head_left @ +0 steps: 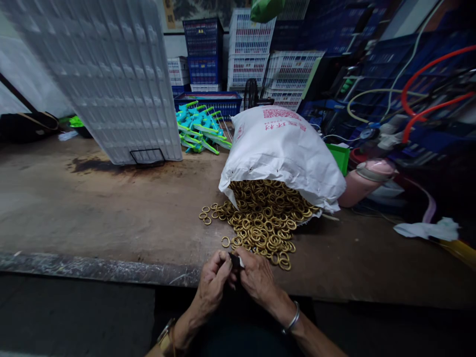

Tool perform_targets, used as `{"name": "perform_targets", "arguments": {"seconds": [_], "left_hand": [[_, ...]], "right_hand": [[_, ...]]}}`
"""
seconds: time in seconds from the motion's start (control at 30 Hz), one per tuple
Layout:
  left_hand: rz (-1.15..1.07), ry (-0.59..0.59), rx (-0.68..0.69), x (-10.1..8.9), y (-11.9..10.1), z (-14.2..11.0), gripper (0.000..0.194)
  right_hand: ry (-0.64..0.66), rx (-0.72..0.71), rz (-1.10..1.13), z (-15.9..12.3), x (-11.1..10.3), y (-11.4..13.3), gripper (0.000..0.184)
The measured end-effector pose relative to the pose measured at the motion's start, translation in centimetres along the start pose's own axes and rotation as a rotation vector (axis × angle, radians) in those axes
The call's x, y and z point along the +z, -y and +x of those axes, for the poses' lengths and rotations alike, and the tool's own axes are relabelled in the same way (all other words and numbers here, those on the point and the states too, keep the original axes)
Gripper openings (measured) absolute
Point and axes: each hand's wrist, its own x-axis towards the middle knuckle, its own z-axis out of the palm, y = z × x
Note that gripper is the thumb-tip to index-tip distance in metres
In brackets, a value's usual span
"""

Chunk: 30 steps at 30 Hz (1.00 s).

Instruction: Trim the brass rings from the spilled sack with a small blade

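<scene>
**Loose rings (261, 234) crowd the working hands**

The left hand (214, 273) and right hand (257, 275) have their fingers closed on a small dark piece (234, 260), just above the table (111, 208) near its front edge; its details are too small to tell. A careless nudge of the right hand could scatter rings off that edge. If the white sack (282, 148) shifts, more could slide from its gaping mouth: it lies tipped, rings inside and spilling out.

Before you, the rings (266, 233) look like brassy metal with a dull sheen — the sack (282, 148), like creased, matt plastic. Your tabletop (111, 213) looks like worn wood, rough along its scuffed edge; your bracelet (294, 320), smooth, shiny metal.
</scene>
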Motion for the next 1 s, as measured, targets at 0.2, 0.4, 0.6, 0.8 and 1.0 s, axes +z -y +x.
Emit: {"name": "perform_targets", "arguments": {"seconds": [0.2, 0.4, 0.6, 0.8, 1.0], "left_hand": [[0.062, 0.031, 0.072, -0.4, -0.5, -0.3, 0.025], [0.087, 0.066, 0.071, -0.8, -1.7, -1.6, 0.025], [-0.292, 0.097, -0.045, -0.9, -3.0, -2.6, 0.021], [-0.55, -0.134, -0.127, -2.5, -1.9, -1.0, 0.015], [-0.667, -0.145, -0.159, -3.3, -1.5, -0.9, 0.012]], "right_hand": [[0.136, -0.024, 0.087, 0.3, -0.9, 0.6, 0.019], [0.171, -0.012, -0.023, 0.2, -1.0, 0.2, 0.02], [0.075, 0.139, -0.189, 0.6, -1.0, -0.9, 0.026], [0.021, 0.113, -0.149, 0.2, -0.2, -0.3, 0.018], [0.061, 0.118, -0.275, -0.1, 0.6, 0.5, 0.027]]}}
